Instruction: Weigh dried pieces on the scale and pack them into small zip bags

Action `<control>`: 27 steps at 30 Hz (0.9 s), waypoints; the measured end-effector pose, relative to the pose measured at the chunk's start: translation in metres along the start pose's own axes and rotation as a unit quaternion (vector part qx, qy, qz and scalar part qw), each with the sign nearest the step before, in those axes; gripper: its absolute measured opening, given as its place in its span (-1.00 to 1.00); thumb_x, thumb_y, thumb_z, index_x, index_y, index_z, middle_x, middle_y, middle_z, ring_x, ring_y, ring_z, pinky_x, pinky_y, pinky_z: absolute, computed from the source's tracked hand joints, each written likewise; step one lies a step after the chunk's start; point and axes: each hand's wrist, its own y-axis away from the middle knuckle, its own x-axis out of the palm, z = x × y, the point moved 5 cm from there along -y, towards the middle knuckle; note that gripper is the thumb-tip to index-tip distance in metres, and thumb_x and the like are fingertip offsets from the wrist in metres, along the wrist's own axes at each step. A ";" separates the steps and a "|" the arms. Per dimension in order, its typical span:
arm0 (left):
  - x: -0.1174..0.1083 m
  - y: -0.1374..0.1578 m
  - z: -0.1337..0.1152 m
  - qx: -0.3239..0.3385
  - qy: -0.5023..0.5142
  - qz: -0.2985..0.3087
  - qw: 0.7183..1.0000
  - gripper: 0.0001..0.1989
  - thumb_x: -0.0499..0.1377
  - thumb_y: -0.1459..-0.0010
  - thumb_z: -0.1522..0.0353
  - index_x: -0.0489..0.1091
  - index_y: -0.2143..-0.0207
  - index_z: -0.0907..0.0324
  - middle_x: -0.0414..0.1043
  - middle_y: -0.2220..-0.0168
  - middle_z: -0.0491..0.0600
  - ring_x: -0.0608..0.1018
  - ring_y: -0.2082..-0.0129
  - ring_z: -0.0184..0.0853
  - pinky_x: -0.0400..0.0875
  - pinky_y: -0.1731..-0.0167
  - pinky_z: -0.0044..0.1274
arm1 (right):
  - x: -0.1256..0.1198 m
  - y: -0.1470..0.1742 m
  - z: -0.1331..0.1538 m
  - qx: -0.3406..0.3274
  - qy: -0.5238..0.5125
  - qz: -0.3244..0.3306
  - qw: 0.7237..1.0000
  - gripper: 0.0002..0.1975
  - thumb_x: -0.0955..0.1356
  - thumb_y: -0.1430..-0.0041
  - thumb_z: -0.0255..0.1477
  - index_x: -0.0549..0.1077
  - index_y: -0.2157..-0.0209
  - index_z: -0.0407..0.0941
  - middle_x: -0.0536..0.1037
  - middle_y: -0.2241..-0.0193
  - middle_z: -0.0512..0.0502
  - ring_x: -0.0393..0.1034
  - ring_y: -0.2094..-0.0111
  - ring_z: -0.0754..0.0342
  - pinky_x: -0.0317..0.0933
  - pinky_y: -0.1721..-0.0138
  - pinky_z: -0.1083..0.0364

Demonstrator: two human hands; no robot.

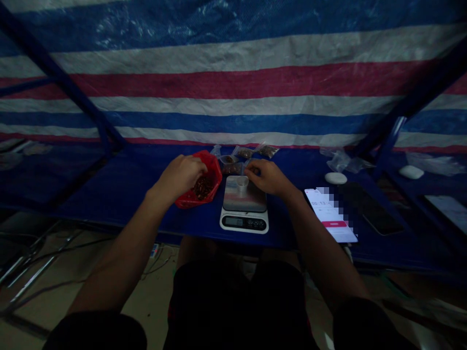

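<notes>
My left hand (186, 171) reaches into a red plastic bag (215, 171), its fingers bent together at the mouth. Small dark reddish-brown pieces, like seeds or beans, (203, 187) lie inside; what the fingertips hold is hidden. A small clear cup (242, 185) stands on the platform of a white digital scale (244, 197). Close to the cup's right rim, my right hand (267, 176) has its thumb and fingers drawn together. Whether they touch the cup or pinch something small, I cannot tell.
Behind the scale lie several small clear bags of dark contents (245, 152). A lit phone (330, 214), a dark phone (381, 214) and a white oval case (335, 178) are on the right. Blue metal posts (80, 99) and a striped tarp (233, 80) bound the blue tabletop (146, 170).
</notes>
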 end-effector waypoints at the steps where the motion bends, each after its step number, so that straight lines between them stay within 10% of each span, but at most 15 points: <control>1: 0.000 0.003 -0.003 -0.017 -0.028 0.016 0.999 -0.71 0.11 -0.28 0.57 0.63 0.17 0.21 0.67 0.10 0.14 0.62 0.03 -0.03 0.40 0.01 -0.24 | 0.000 0.000 0.000 0.001 0.000 0.000 1.000 -0.83 0.37 -0.37 -0.41 0.61 0.28 -0.13 0.68 0.29 -0.15 0.48 0.31 0.01 0.21 0.27 0.08; 9: -0.006 0.014 -0.030 -0.014 -0.042 0.005 0.999 -0.66 0.10 -0.30 0.56 0.66 0.13 0.15 0.67 0.05 0.12 0.57 -0.01 -0.01 0.40 0.02 -0.26 | -0.001 0.000 0.000 0.004 0.002 0.001 1.000 -0.83 0.36 -0.36 -0.42 0.61 0.27 -0.16 0.67 0.31 -0.15 0.46 0.34 0.03 0.18 0.29 0.09; 15: 0.047 0.000 0.003 -0.028 0.109 0.145 0.983 -0.71 0.27 -0.23 0.38 0.62 0.01 0.16 0.66 -0.02 0.10 0.67 0.07 -0.15 0.50 0.12 -0.48 | -0.002 0.001 0.001 0.013 -0.012 0.009 1.000 -0.81 0.36 -0.37 -0.41 0.60 0.28 -0.16 0.66 0.33 -0.15 0.45 0.36 0.04 0.15 0.31 0.09; 27: 0.066 -0.008 0.019 -0.051 0.169 0.153 0.972 -0.69 0.28 -0.18 0.42 0.66 0.02 0.07 0.72 0.07 -0.01 0.71 0.11 -0.23 0.50 0.12 -0.53 | -0.002 0.001 0.004 0.021 -0.012 0.017 1.000 -0.82 0.36 -0.37 -0.43 0.59 0.30 -0.15 0.66 0.34 -0.14 0.47 0.36 0.03 0.15 0.32 0.10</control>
